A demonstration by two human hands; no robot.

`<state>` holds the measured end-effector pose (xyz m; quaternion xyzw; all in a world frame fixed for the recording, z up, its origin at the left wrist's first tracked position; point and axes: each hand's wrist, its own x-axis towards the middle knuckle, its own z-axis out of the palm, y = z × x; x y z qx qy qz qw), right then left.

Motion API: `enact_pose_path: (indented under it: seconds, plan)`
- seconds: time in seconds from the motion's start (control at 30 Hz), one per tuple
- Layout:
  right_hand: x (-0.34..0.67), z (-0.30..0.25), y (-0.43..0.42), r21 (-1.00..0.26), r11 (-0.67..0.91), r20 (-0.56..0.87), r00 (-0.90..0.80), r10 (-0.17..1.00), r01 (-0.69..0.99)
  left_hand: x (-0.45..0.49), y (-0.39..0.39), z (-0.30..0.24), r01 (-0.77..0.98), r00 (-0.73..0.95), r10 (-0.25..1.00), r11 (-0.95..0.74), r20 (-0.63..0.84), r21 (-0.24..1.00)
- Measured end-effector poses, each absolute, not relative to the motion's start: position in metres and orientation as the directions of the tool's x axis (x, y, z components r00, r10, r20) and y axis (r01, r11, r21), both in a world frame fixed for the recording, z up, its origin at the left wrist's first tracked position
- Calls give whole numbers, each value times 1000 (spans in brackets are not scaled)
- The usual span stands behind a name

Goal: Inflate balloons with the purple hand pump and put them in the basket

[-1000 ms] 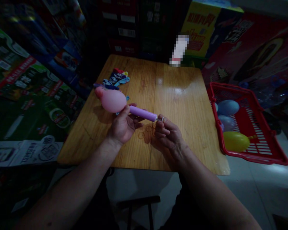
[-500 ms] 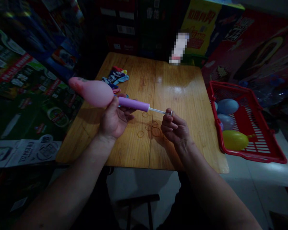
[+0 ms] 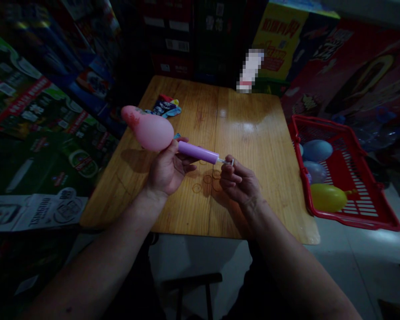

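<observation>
A partly inflated pink balloon (image 3: 156,132) sits on the front end of a purple balloon pump (image 3: 199,152). My left hand (image 3: 167,171) is closed at the joint, thumb against the balloon's neck and fingers under the pump barrel; the nozzle is hidden there. With its fingers, my right hand (image 3: 240,180) pinches the pump's white handle, and only a short length of the rod shows. Both hands are above the wooden table (image 3: 253,146). Beneath the pump, several rubber bands (image 3: 197,188) lie on the tabletop.
Flat, uninflated balloons (image 3: 166,107) lie at the table's far left. To the right stands a red basket (image 3: 355,224) holding blue, clear and yellow balloons (image 3: 328,198). Stacked drink cartons (image 3: 36,164) line the left, and a black stool (image 3: 193,279) is below the table's front edge.
The white rod has slid further into the pump as my hands came closer together. My left hand, the pump and the balloon have shifted right in the view.
</observation>
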<state>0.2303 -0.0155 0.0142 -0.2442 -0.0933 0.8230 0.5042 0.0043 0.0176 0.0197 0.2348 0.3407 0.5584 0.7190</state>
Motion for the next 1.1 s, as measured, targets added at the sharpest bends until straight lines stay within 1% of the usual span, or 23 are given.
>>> enact_pose_path:
  seconds: [0.07,0.13,0.27,0.33,0.43,0.6,0.73,0.8,0.87,0.97,1.1]
  plan:
    - [238,18,-14,-402,-442,-278,-353,893,-802,-2,21,23,-637,71,975,206,-210,742]
    - [240,18,-15,-403,-408,-250,-331,910,-819,-4,20,24,-630,50,983,170,-179,757]
    - [227,9,-20,-417,-441,-267,-356,895,-795,7,7,22,-607,199,965,259,-173,752]
    - [220,4,-22,-418,-478,-288,-387,876,-772,13,3,19,-602,214,958,284,-192,747]
    - [214,2,-22,-421,-506,-309,-405,861,-753,15,4,18,-599,164,962,273,-218,753]
    - [223,7,-17,-408,-513,-310,-414,856,-755,7,14,17,-607,149,958,284,-245,742]
    - [239,16,-12,-437,-470,-297,-370,880,-767,-3,19,20,-645,47,979,183,-201,742]
    - [240,17,-12,-439,-433,-288,-333,898,-787,-2,17,20,-657,32,981,163,-189,736]
    - [234,14,-14,-445,-438,-291,-337,895,-781,3,13,19,-652,90,971,225,-221,724]
    - [219,8,-21,-457,-498,-311,-392,866,-737,12,6,16,-635,172,941,332,-292,697]
    - [212,3,-22,-473,-481,-301,-378,876,-738,18,6,13,-638,159,945,318,-284,701]
